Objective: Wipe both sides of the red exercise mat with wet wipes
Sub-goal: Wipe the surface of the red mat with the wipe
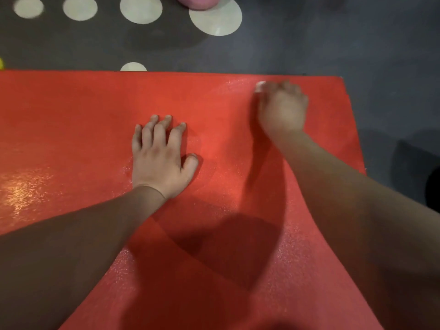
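Note:
The red exercise mat lies flat on the floor and fills most of the view. My left hand rests on it near the middle, fingers spread and fingertips pressing down. Near the mat's far right corner my right hand is blurred, its fingers curled round a white wet wipe, of which only a small edge peeks out at the fingertips. Wet sheen shows on the mat at the left and around the right hand.
A dark grey floor with pale round spots lies beyond the mat. A pink object sits at the top edge. A dark shape stands off the mat's right side.

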Available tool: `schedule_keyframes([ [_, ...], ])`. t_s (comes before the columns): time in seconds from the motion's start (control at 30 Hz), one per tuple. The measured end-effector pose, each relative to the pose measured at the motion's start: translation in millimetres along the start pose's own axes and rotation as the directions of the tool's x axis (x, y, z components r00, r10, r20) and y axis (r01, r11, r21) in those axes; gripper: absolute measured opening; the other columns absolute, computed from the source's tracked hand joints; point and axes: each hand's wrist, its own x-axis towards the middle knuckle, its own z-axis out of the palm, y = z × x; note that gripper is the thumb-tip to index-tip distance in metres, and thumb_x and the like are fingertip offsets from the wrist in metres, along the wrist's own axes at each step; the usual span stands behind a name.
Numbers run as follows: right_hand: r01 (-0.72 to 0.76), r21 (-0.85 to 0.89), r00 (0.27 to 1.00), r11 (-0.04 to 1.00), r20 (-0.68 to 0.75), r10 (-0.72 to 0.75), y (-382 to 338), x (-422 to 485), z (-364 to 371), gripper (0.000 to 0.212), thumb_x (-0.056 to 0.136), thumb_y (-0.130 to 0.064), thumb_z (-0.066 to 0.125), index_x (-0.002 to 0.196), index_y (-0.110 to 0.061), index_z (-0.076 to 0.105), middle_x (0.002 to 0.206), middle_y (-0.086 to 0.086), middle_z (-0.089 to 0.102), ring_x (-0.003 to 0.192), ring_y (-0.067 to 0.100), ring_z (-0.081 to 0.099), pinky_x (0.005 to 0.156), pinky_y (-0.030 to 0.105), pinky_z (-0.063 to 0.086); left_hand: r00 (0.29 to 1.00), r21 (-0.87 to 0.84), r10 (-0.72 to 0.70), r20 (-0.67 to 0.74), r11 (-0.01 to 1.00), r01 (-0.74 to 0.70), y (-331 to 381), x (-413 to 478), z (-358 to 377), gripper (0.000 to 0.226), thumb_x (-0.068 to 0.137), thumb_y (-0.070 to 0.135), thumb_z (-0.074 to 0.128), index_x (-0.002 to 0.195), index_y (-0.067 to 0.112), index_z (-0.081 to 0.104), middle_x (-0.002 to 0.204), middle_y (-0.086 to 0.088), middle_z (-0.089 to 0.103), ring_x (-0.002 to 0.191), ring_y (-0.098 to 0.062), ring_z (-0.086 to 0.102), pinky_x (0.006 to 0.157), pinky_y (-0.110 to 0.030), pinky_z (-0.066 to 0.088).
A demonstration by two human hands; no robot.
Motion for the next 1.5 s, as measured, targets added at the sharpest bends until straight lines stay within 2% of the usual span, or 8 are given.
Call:
schedule_keyframes([
  [0.13,-0.248,0.067,0.969,0.967,-0.004,0.248,14.0,-11.0,-3.1,0.032,0.099,-0.033,0.045,0.12,-0.022,0.066,0.115,0.014,0.064,0.109,0.04,0.056,0.089,0.045,0.044,1.0,0.001,0.004,-0.021,1.0,-0.004,-0.2,-0.9,1.3,0.07,0.083,0.055,0.045,0.142,0.018,0.051,0.152,-0.014,0.044,0.149,-0.037,0.027,0.122,-0.06,0.015],
  [0.37,0.55,0.204,0.827,0.81,0.004,-0.563,-43.1,-56.1,-8.3,0.033,0.096,-0.033,0.052,0.124,-0.027,0.067,0.094,0.004,0.063,0.091,0.031,0.059,0.075,0.039,0.043,0.998,0.001,0.019,-0.056,1.0,-0.019,-1.6,-1.3,2.0,0.07,0.083,0.055,0.044,0.142,0.017,0.053,0.15,-0.014,0.046,0.147,-0.037,0.031,0.121,-0.061,0.018],
  [0.6,-0.241,-0.011,0.97,0.97,-0.012,0.241,39.1,-26.2,-11.8,0.036,0.1,-0.033,0.039,0.124,-0.022,0.064,0.116,0.015,0.063,0.109,0.041,0.055,0.087,0.046,0.044,0.997,0.013,0.03,-0.066,0.999,-0.029,-1.8,-2.3,4.1,0.069,0.084,0.054,0.046,0.142,0.017,0.053,0.15,-0.014,0.046,0.147,-0.038,0.031,0.121,-0.061,0.018],
  [0.73,0.213,0.154,0.975,0.965,0.026,-0.22,-1.0,-72.4,-15.5,0.041,0.101,-0.034,0.036,0.12,-0.014,0.066,0.098,0.014,0.065,0.09,0.039,0.06,0.076,0.048,0.049,0.997,0.007,0.027,-0.069,1.0,-0.027,-1.2,-2.6,3.9,0.069,0.084,0.054,0.045,0.141,0.016,0.053,0.15,-0.015,0.046,0.147,-0.039,0.031,0.121,-0.061,0.018],
  [0.87,0.598,0.221,0.784,0.771,0.043,-0.62,-13.3,-111.8,-27.5,0.039,0.102,-0.036,0.04,0.127,-0.019,0.065,0.097,0.005,0.063,0.087,0.031,0.055,0.073,0.042,0.043,0.997,0.001,0.031,-0.077,1.0,-0.031,-1.3,-2.2,4.1,0.069,0.084,0.054,0.044,0.141,0.017,0.054,0.149,-0.015,0.047,0.147,-0.038,0.032,0.121,-0.061,0.018],
  [1.1,-0.111,0.095,0.992,0.989,-0.047,0.116,78.5,-64.3,-20.1,0.036,0.099,-0.037,0.044,0.111,-0.019,0.073,0.096,0.016,0.057,0.088,0.041,0.055,0.076,0.048,0.048,0.997,0.003,0.021,-0.077,1.0,-0.021,-0.5,-2.6,5.1,0.069,0.082,0.052,0.044,0.141,0.017,0.054,0.149,-0.015,0.046,0.147,-0.037,0.031,0.121,-0.06,0.017],
  [1.33,0.62,0.266,0.768,0.738,-0.013,-0.64,32.4,-123.1,-30.6,0.03,0.105,-0.026,0.044,0.117,-0.014,0.069,0.097,0.006,0.062,0.085,0.03,0.055,0.073,0.042,0.046,0.996,0.001,0.017,-0.088,1.0,-0.017,-0.7,-2.9,5.7,0.068,0.083,0.052,0.042,0.141,0.017,0.054,0.15,-0.014,0.046,0.147,-0.037,0.031,0.122,-0.058,0.017],
  [1.5,0.17,0.181,0.983,0.969,-0.098,-0.154,84.0,-69.2,-20.9,0.041,0.1,-0.035,0.036,0.1,-0.018,0.074,0.096,0.014,0.057,0.086,0.038,0.055,0.078,0.046,0.045,0.996,-0.002,0.015,-0.088,1.0,-0.015,0.0,-2.9,5.7,0.068,0.083,0.051,0.043,0.141,0.018,0.054,0.151,-0.014,0.046,0.146,-0.037,0.031,0.122,-0.058,0.017],
])
